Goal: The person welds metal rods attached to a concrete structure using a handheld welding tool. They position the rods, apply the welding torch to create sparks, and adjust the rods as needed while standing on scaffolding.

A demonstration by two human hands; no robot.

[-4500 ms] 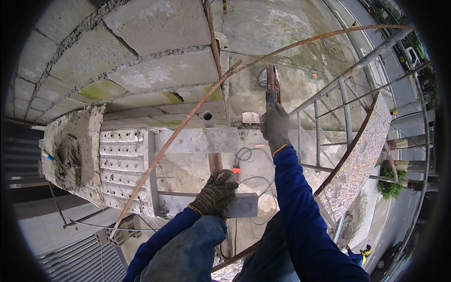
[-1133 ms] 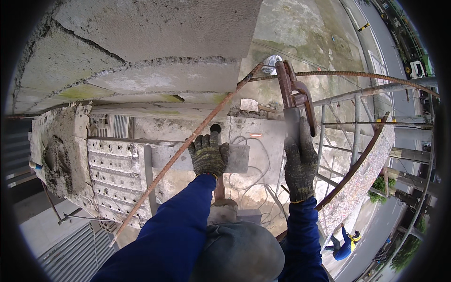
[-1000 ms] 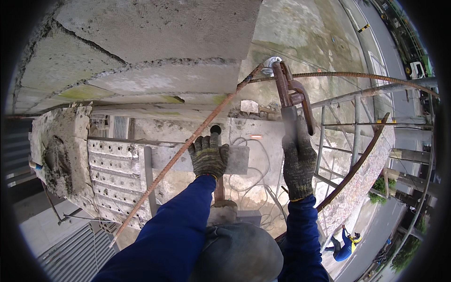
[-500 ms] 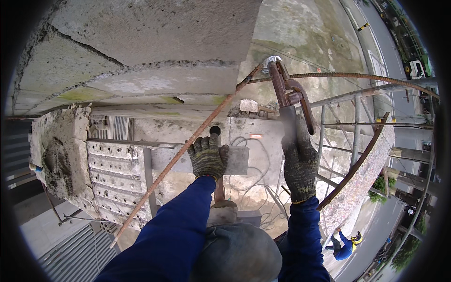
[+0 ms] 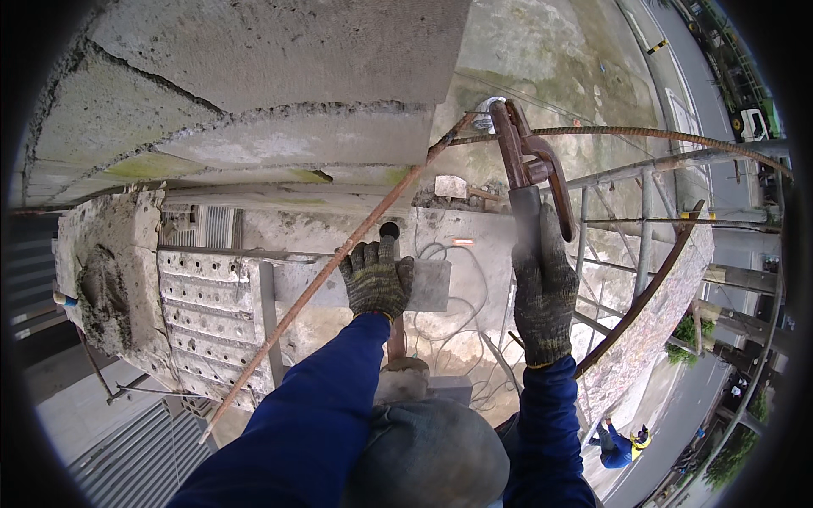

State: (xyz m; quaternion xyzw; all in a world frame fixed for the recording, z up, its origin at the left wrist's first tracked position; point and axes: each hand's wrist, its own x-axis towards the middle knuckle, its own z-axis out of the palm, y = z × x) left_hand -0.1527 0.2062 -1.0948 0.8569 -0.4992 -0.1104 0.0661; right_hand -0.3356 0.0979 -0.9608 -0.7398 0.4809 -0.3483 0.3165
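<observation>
My left hand (image 5: 379, 281), gloved, rests on a grey metal plate (image 5: 429, 286) beside a dark round pipe opening (image 5: 389, 230), fingers spread and slightly bent over the far edge. My right hand (image 5: 542, 296), gloved too, grips the grey handle of a rusty, long-jawed tool (image 5: 538, 161), like a clamp or electrode holder, pointing forward with its tip near the long rusty rebar (image 5: 618, 129) that crosses the view. A second rusty bar (image 5: 313, 288) slants past the left of my left hand.
A block wall (image 5: 262, 59) fills the upper left, above a perforated concrete slab (image 5: 207, 322). Cables (image 5: 483, 296) loop below. Metal scaffolding (image 5: 644, 229) stands at right. A co-worker in blue (image 5: 622, 449) is at lower right; a road (image 5: 711, 102) with vehicles lies beyond.
Since 4.5 seconds ago my left hand has moved forward with the plate and opened, and the view has shifted. In the last half second the tool has shifted slightly up and rightward.
</observation>
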